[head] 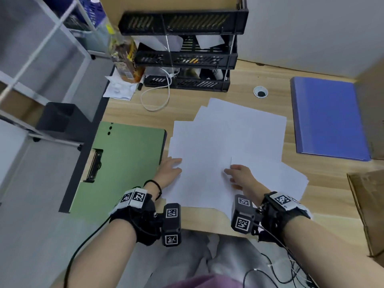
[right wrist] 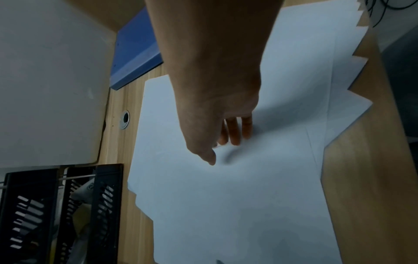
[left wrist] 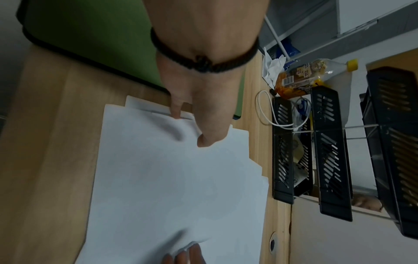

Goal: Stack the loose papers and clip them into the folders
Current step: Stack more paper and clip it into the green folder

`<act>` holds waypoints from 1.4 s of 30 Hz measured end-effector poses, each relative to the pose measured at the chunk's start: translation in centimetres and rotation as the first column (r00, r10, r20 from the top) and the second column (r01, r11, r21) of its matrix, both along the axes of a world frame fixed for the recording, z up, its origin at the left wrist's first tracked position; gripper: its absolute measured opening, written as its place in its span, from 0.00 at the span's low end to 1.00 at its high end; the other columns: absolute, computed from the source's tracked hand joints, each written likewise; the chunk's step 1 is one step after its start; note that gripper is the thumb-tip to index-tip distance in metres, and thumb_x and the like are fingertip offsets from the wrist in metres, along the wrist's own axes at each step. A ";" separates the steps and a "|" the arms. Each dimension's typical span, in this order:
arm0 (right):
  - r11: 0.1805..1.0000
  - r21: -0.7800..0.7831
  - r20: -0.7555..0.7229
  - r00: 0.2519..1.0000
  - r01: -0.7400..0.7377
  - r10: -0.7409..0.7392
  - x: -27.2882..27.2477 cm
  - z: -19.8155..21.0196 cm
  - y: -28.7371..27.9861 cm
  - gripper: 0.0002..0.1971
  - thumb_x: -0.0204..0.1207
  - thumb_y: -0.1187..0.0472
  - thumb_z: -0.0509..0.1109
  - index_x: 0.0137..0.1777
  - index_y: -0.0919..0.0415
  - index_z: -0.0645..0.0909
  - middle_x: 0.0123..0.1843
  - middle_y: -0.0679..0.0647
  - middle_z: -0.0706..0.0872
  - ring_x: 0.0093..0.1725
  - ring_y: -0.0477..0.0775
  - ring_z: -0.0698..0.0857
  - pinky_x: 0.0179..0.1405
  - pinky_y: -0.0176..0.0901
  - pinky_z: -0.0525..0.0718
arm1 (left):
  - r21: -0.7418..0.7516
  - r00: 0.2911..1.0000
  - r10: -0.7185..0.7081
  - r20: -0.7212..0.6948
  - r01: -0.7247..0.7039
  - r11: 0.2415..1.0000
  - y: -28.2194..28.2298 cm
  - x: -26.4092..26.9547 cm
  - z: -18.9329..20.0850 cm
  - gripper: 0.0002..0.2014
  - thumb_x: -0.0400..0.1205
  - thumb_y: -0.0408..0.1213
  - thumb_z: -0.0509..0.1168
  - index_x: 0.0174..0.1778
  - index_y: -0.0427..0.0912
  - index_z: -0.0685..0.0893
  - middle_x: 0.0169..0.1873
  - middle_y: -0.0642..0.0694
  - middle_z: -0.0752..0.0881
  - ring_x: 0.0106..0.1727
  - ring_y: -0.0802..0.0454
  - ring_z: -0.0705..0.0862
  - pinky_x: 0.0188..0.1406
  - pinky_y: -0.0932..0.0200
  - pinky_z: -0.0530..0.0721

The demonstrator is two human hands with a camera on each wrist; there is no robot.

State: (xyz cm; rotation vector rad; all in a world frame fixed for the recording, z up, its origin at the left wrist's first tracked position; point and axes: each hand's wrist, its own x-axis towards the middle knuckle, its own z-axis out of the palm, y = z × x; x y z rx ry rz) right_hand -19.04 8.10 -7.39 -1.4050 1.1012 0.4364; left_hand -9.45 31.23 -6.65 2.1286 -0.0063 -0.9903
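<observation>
A: Left hand [left wrist: 203, 100] first. Its fingers [left wrist: 204, 141] lay nearly straight, tips pressed flat on the left edge of the loose papers [head: 226, 146], thumb at the edge of a sheet. Nothing grasped.

B: Agreed. The head view showed only the back of that hand; the left wrist view showed the thumb tip at the paper's edge. Right hand [head: 241, 175]?

A: Fingers [right wrist: 235, 132] extended, loosely spread, touching the top sheet near the pile's middle. Relaxed, holding nothing.

B: Outward: papers fanned unevenly on the bench [head: 187, 100], corners staggered. The right wrist view showed the ragged near corners best.

A: Green folder [head: 124, 159] lay open just left of the pile, clip [head: 94, 165] at its left side, seen from the head only. Blue folder [head: 328, 117] lay closed, well apart on the right.

B: Black tray rack [head: 187, 57] stood at the back, with a bottle [head: 122, 53] and a white cable [head: 155, 96].
</observation>
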 end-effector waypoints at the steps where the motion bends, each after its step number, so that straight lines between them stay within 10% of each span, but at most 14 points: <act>1: 1.000 -0.024 -0.007 1.000 -0.013 0.013 -0.1 0.0 0.1 0.08 0.76 0.60 0.72 0.50 0.56 0.75 0.38 0.52 0.75 0.33 0.50 0.73 0.29 0.40 0.69 | -0.016 1.000 0.017 -0.002 -0.017 1.000 0.1 0.0 0.0 0.23 0.83 0.29 0.59 0.75 0.42 0.73 0.80 0.45 0.64 0.82 0.50 0.60 0.75 0.57 0.60; 4: 0.993 -0.093 -0.014 0.998 -0.066 0.065 -0.5 -0.4 0.0 0.10 0.69 0.60 0.73 0.37 0.56 0.72 0.36 0.52 0.73 0.31 0.51 0.71 0.24 0.37 0.69 | -0.043 0.997 0.077 -0.014 -0.078 0.996 0.3 -0.2 0.0 0.23 0.82 0.30 0.61 0.75 0.43 0.72 0.76 0.46 0.70 0.78 0.49 0.67 0.72 0.57 0.66; 8: 0.994 -0.082 0.000 0.997 -0.075 0.075 -0.8 0.6 0.0 0.09 0.71 0.71 0.67 0.51 0.67 0.74 0.39 0.59 0.79 0.31 0.56 0.79 0.20 0.34 0.75 | -0.075 0.989 0.139 -0.052 -0.142 0.987 0.1 -0.5 0.1 0.22 0.82 0.31 0.62 0.73 0.45 0.74 0.72 0.45 0.75 0.75 0.50 0.72 0.73 0.50 0.72; 15: 0.945 -0.205 -0.081 0.966 -0.256 0.244 -1.6 2.7 -3.6 0.17 0.72 0.68 0.62 0.60 0.62 0.80 0.56 0.59 0.86 0.55 0.66 0.85 0.58 0.62 0.86 | -0.082 0.958 0.286 -0.018 -0.287 0.954 -0.5 0.0 0.0 0.23 0.82 0.26 0.57 0.74 0.41 0.73 0.72 0.44 0.75 0.73 0.48 0.73 0.66 0.56 0.72; 24: 0.985 -0.173 -0.045 0.999 -0.013 0.006 -0.4 3.4 -6.9 0.12 0.70 0.71 0.57 0.49 0.67 0.80 0.47 0.64 0.82 0.45 0.63 0.80 0.40 0.49 0.77 | -0.049 0.974 0.224 0.005 -0.224 0.973 -3.5 1.5 0.7 0.24 0.83 0.27 0.57 0.77 0.39 0.69 0.74 0.43 0.73 0.75 0.48 0.72 0.66 0.58 0.69; 28: 0.997 -0.076 -0.014 1.000 -0.012 0.011 0.5 2.6 -6.4 0.16 0.73 0.73 0.56 0.59 0.66 0.77 0.53 0.63 0.84 0.49 0.63 0.83 0.45 0.51 0.79 | 0.014 0.988 0.156 -0.023 -0.155 0.988 -4.6 1.7 0.8 0.27 0.82 0.30 0.60 0.79 0.39 0.65 0.75 0.41 0.71 0.75 0.46 0.71 0.61 0.59 0.71; 32: 0.998 -0.058 -0.008 1.000 0.014 -0.015 1.8 1.6 -6.2 0.27 0.70 0.63 0.67 0.69 0.67 0.67 0.59 0.62 0.82 0.48 0.60 0.84 0.40 0.47 0.82 | 0.036 0.984 0.118 -0.136 -0.114 0.993 -5.3 1.0 1.1 0.29 0.81 0.32 0.63 0.79 0.40 0.63 0.65 0.41 0.76 0.63 0.43 0.78 0.60 0.52 0.78; 38: 0.995 0.011 -0.014 0.995 -0.097 0.098 3.2 1.7 -7.0 0.04 0.79 0.66 0.67 0.43 0.64 0.77 0.31 0.54 0.84 0.26 0.50 0.82 0.22 0.35 0.79 | -0.025 0.980 0.165 -0.113 -0.169 0.985 -5.6 -1.0 2.0 0.11 0.81 0.34 0.63 0.59 0.43 0.76 0.36 0.57 0.75 0.36 0.60 0.76 0.32 0.67 0.72; 42: 0.988 0.000 0.034 0.988 -0.154 0.154 4.3 1.9 -7.6 0.10 0.77 0.68 0.66 0.58 0.66 0.79 0.39 0.57 0.86 0.33 0.55 0.84 0.19 0.33 0.79 | -0.029 0.956 0.183 -0.229 -0.194 0.981 -5.9 -1.4 2.5 0.14 0.84 0.44 0.62 0.61 0.39 0.78 0.43 0.48 0.82 0.37 0.53 0.80 0.32 0.64 0.77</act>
